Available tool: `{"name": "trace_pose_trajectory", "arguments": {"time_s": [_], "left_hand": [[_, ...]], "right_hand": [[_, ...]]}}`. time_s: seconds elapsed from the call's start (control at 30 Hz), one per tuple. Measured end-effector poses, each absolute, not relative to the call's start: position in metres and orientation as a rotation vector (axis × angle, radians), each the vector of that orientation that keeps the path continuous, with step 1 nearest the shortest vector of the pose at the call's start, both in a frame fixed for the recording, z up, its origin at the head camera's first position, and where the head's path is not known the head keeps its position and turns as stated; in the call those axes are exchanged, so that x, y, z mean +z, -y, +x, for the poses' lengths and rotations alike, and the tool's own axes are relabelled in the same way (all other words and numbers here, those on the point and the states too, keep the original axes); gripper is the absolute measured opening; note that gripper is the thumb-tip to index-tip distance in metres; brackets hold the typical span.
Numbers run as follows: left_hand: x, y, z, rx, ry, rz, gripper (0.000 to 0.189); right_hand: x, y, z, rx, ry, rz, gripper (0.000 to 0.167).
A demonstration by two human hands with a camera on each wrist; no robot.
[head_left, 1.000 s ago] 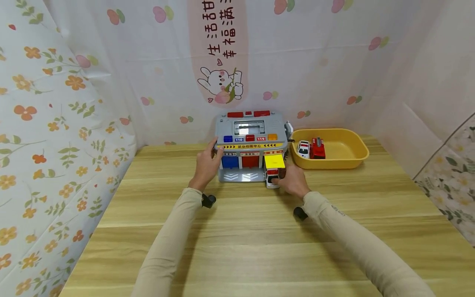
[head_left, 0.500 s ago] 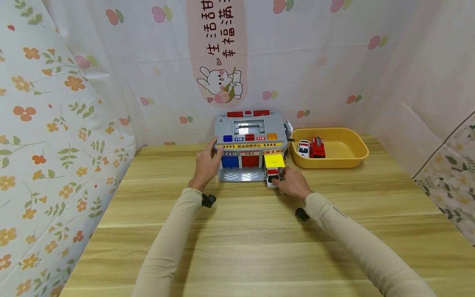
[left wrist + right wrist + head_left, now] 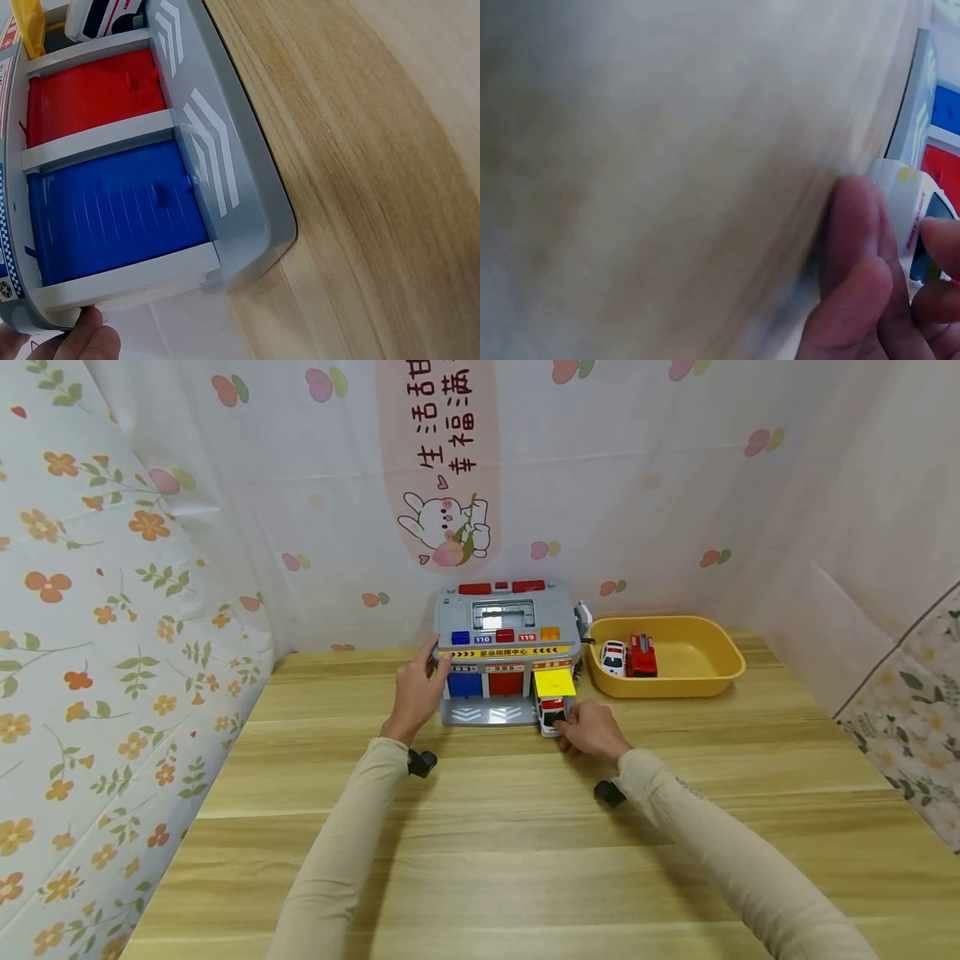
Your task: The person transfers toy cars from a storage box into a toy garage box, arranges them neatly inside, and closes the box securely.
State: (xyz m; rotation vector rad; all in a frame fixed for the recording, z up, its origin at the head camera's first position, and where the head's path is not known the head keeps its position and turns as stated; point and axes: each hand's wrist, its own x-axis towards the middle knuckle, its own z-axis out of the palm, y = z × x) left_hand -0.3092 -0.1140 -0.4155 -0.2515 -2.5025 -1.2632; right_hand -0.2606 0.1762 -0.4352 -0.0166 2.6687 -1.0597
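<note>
A grey toy rescue station [image 3: 501, 714] stands against the back curtain. Its blue door [image 3: 120, 214] and red door [image 3: 97, 97] are down, while the yellow door [image 3: 555, 682] on the right is raised. Under that door sits a white toy ambulance [image 3: 552, 717], its rear inside the bay and its nose out on the ramp, slightly angled. My right hand [image 3: 596, 732] pinches the ambulance near its front right side; the right wrist view shows fingers close to its side [image 3: 904, 195]. My left hand [image 3: 417, 693] grips the station's left edge, the thumb toward the front.
A yellow tub [image 3: 697, 689] stands right of the station. Inside lie a white toy police car [image 3: 612, 657] and a red toy fire truck [image 3: 642, 657]. The wooden table [image 3: 480, 860] stretches toward me, with the patterned curtain [image 3: 330, 510] behind.
The ambulance has turned slightly, its nose swinging a little to the right. My right fingers have shifted toward its front right corner. My left hand keeps its place on the station.
</note>
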Motion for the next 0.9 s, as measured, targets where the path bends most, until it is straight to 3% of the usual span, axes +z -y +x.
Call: {"name": "trace_pose_trajectory", "arguments": {"time_s": [0.1,0.33,0.53,0.9], "left_hand": [[-0.416,0.114,-0.309,-1.268,2.508,-0.252,0.053],[-0.416,0.114,-0.311,-1.255,2.524,-0.258,0.054],[-0.415,0.115,-0.311,-1.239,2.519,-0.248,0.053],[-0.414,0.114,-0.31,-1.257,2.517,-0.247,0.052]], "right_hand": [[-0.435,-0.18,-0.258,-1.074,-2.657,-0.046,0.031],[-0.429,-0.193,-0.258,-0.951,-2.608,-0.291,0.014],[-0.424,-0.197,-0.261,-0.761,-2.587,-0.592,0.024],[-0.425,-0.194,-0.256,-0.636,-2.637,-0.711,0.034]]}}
